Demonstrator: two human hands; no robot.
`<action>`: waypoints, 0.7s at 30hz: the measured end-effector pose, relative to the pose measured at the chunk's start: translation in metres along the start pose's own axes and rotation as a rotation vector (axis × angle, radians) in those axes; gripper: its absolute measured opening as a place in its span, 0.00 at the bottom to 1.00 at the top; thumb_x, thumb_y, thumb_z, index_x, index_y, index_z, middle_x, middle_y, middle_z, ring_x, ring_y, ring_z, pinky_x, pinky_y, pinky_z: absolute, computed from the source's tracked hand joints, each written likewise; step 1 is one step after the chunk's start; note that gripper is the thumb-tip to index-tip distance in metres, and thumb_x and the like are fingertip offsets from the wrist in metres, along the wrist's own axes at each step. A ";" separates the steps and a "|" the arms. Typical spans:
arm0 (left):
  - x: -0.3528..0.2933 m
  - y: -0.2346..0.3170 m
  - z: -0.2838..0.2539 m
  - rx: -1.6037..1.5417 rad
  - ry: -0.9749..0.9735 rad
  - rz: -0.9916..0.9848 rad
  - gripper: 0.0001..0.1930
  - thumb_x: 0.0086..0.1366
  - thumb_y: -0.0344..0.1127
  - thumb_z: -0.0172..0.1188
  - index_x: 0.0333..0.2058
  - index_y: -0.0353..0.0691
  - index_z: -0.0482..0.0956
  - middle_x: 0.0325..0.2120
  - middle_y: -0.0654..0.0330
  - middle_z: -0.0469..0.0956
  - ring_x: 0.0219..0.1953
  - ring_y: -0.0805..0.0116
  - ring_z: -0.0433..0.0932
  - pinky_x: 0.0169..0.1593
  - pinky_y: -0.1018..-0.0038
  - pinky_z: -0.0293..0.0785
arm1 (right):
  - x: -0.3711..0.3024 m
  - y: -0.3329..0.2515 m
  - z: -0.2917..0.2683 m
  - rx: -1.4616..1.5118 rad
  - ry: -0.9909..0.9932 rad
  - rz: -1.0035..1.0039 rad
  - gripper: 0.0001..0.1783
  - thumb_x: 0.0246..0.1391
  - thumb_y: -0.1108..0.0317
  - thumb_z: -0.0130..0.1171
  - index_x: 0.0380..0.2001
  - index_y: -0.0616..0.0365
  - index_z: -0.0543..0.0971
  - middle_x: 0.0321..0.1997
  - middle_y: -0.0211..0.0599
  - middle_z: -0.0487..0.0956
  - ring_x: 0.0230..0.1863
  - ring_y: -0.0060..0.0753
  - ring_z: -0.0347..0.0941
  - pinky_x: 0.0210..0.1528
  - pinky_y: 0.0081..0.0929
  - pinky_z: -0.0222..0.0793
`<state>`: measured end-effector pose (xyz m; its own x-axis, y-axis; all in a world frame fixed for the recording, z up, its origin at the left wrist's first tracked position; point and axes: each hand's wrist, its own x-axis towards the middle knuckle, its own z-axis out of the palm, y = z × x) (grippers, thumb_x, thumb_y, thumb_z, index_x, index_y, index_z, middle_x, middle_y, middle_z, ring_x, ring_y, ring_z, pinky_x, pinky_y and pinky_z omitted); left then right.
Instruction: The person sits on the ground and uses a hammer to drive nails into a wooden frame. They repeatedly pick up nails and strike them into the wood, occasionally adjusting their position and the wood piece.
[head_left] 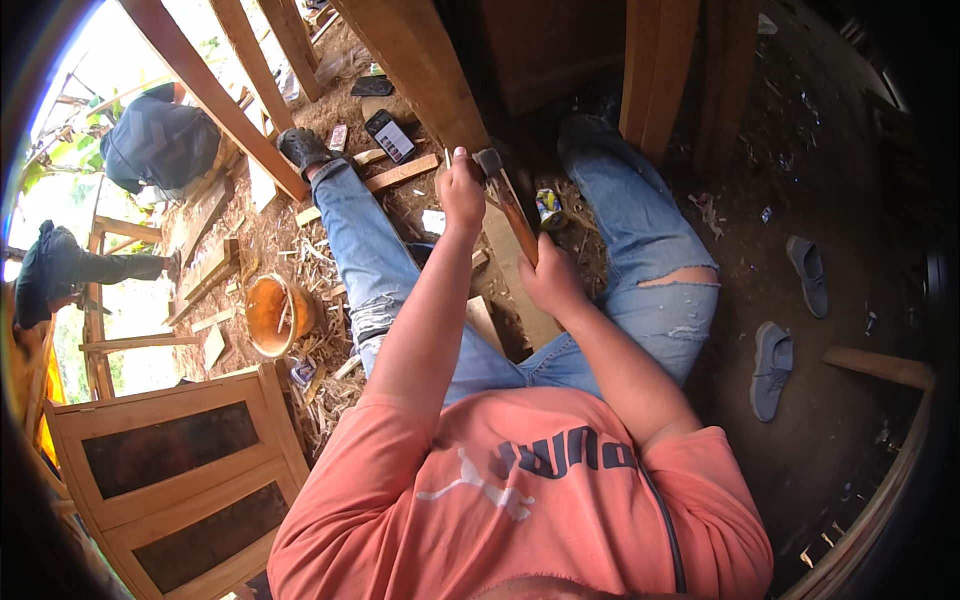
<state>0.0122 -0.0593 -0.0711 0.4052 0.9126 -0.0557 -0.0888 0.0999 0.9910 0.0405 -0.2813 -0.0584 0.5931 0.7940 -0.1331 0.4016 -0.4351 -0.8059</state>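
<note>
Pink shirt (560,450) nearest, forearms (425,300) reach forward, right hand (551,280) gripping a hammer (514,218), left hand (462,192) apparently pinching something thin (448,158).

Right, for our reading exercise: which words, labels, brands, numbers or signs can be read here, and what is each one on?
Salmon-coloured shirt: large dark lettering, upside down in view, beside a white animal figure; wording not copied here.
Phone with lit screen: too small to read.
Yellow-and-blue can: markings too small to read.
Small red-and-white packet: too small to read.
</note>
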 end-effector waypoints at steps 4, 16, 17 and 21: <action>-0.006 0.012 0.014 -0.013 0.003 -0.048 0.33 0.87 0.51 0.45 0.17 0.45 0.66 0.16 0.70 0.64 0.21 0.75 0.60 0.29 0.68 0.56 | 0.001 0.022 0.013 -0.056 -0.043 0.116 0.18 0.68 0.60 0.64 0.47 0.66 0.77 0.40 0.69 0.85 0.47 0.76 0.82 0.48 0.63 0.77; -0.007 0.009 0.018 0.003 -0.053 -0.038 0.33 0.87 0.53 0.46 0.18 0.46 0.67 0.16 0.71 0.64 0.21 0.76 0.59 0.28 0.69 0.55 | 0.009 0.030 0.010 0.028 0.012 0.032 0.19 0.67 0.60 0.61 0.47 0.68 0.76 0.40 0.69 0.85 0.42 0.72 0.85 0.45 0.60 0.80; -0.007 0.011 0.020 -0.004 -0.055 -0.046 0.33 0.87 0.52 0.46 0.18 0.46 0.67 0.16 0.71 0.64 0.21 0.76 0.59 0.28 0.69 0.55 | 0.011 0.035 0.013 0.072 -0.058 0.175 0.17 0.68 0.61 0.60 0.48 0.66 0.76 0.37 0.62 0.84 0.38 0.64 0.85 0.41 0.56 0.80; -0.006 0.014 0.015 0.014 -0.071 -0.011 0.32 0.87 0.51 0.46 0.18 0.47 0.67 0.16 0.71 0.65 0.21 0.76 0.59 0.28 0.69 0.55 | 0.019 0.046 0.008 0.583 -0.257 0.538 0.12 0.72 0.63 0.59 0.48 0.60 0.74 0.29 0.41 0.80 0.26 0.37 0.80 0.28 0.42 0.79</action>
<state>0.0224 -0.0690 -0.0556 0.4693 0.8811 -0.0584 -0.0710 0.1035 0.9921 0.0649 -0.2832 -0.1026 0.3948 0.6433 -0.6560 -0.3592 -0.5491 -0.7546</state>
